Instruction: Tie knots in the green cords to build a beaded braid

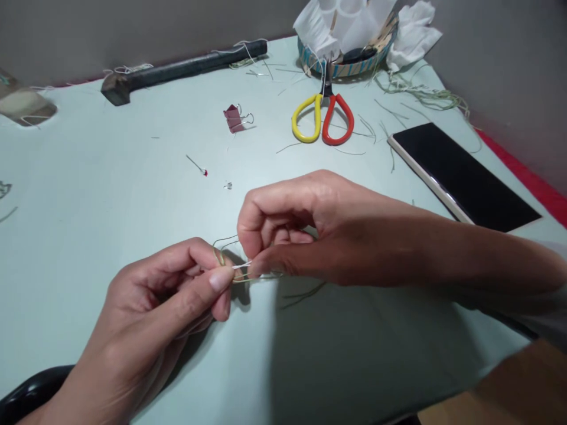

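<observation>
Thin green and white cord (241, 266) stretches between my two hands, low over the table. My left hand (172, 295) pinches it between thumb and forefinger, and a green loop stands up at that fingertip. On the right side, my right hand (292, 236) pinches the white strands close to the left thumb, with its other fingers curled. Loose green ends trail below the right hand. Just beyond the hands lie a small clear bead-like piece (228, 185) and a pin with a red tip (203, 172).
Scissors (338, 121) with yellow and red handles lean by a basket (354, 69) holding white rolls. A phone (460, 174) lies at right. Behind are a binder clip (234, 120), a hammer (177, 72) and crumpled tissue (411, 35). Thread scraps are scattered about.
</observation>
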A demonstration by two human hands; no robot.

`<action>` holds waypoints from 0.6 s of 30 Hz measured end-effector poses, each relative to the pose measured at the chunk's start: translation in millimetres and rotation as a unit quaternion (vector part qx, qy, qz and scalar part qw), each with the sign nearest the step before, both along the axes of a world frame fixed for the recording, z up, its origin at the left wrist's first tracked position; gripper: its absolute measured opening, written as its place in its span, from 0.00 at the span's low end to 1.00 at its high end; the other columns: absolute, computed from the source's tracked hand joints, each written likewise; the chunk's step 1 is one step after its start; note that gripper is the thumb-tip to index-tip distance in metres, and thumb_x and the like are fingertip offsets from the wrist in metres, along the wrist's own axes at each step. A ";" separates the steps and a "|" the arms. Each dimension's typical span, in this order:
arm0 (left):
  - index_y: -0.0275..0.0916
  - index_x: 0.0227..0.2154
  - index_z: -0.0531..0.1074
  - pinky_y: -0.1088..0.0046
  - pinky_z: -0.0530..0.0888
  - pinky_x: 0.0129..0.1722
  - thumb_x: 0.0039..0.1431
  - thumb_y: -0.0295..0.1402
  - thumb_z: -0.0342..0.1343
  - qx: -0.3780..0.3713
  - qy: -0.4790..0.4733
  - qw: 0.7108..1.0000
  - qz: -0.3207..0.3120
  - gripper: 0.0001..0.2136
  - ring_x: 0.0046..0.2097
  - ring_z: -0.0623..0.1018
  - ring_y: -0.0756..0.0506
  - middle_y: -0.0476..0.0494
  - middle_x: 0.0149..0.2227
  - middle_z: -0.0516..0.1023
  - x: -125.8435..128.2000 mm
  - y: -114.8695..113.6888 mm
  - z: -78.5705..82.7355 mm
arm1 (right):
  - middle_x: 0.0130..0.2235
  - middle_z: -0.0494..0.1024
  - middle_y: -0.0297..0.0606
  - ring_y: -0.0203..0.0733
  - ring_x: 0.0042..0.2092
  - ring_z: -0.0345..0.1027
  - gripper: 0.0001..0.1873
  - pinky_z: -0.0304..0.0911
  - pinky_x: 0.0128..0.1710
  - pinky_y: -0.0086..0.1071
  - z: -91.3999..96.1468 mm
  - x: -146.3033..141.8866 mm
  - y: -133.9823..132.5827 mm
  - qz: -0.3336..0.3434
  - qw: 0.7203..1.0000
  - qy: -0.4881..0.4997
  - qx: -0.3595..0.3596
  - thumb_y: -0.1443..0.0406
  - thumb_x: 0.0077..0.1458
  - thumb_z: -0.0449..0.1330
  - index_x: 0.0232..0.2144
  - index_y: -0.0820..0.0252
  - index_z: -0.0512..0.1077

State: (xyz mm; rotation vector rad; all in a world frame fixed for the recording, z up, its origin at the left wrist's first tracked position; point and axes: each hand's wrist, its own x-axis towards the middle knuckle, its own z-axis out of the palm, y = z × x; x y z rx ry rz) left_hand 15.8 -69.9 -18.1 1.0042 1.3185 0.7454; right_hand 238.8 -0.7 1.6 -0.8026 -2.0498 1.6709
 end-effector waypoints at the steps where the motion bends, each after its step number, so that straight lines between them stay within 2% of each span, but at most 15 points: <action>1: 0.44 0.22 0.76 0.76 0.62 0.23 0.54 0.47 0.69 -0.002 0.000 1.000 0.000 0.15 0.26 0.66 0.51 0.51 0.20 0.70 -0.2 0.3 -0.3 | 0.26 0.67 0.25 0.27 0.28 0.56 0.03 0.54 0.25 0.23 1.0 0.8 -0.1 -0.003 1.000 0.000 0.007 0.69 0.58 0.60 0.32 0.58 0.71; 6: 0.44 0.23 0.76 0.76 0.62 0.24 0.55 0.47 0.68 -0.021 -0.003 1.000 -0.005 0.14 0.27 0.66 0.51 0.51 0.21 0.72 -1.5 3.5 -2.4 | 0.26 0.66 0.24 0.27 0.28 0.58 0.03 0.55 0.26 0.23 2.4 4.5 1.3 0.009 1.000 -0.002 -0.023 0.71 0.57 0.59 0.34 0.59 0.70; 10: 0.42 0.23 0.77 0.74 0.64 0.25 0.55 0.46 0.69 -0.034 -0.010 0.999 -0.006 0.14 0.28 0.68 0.49 0.48 0.22 0.73 -0.3 5.8 -0.9 | 0.30 0.71 0.27 0.27 0.30 0.63 0.06 0.58 0.27 0.22 -0.8 5.7 3.8 0.033 0.998 -0.012 -0.052 0.72 0.58 0.58 0.37 0.61 0.72; 14: 0.41 0.25 0.77 0.70 0.67 0.25 0.52 0.46 0.69 -0.041 -0.013 0.999 0.002 0.14 0.27 0.69 0.46 0.46 0.20 0.71 3.9 10.7 1.2 | 0.27 0.71 0.27 0.27 0.28 0.60 0.09 0.56 0.26 0.22 -1.9 8.8 5.8 0.073 0.996 -0.056 0.012 0.71 0.59 0.56 0.37 0.64 0.77; 18: 0.41 0.26 0.76 0.69 0.69 0.27 0.50 0.46 0.68 -0.046 -0.021 0.999 0.002 0.14 0.28 0.70 0.44 0.47 0.19 0.70 8.6 16.0 1.6 | 0.25 0.71 0.26 0.27 0.28 0.59 0.10 0.54 0.25 0.24 5.5 15.8 6.0 0.082 0.992 -0.080 0.052 0.71 0.61 0.56 0.34 0.62 0.78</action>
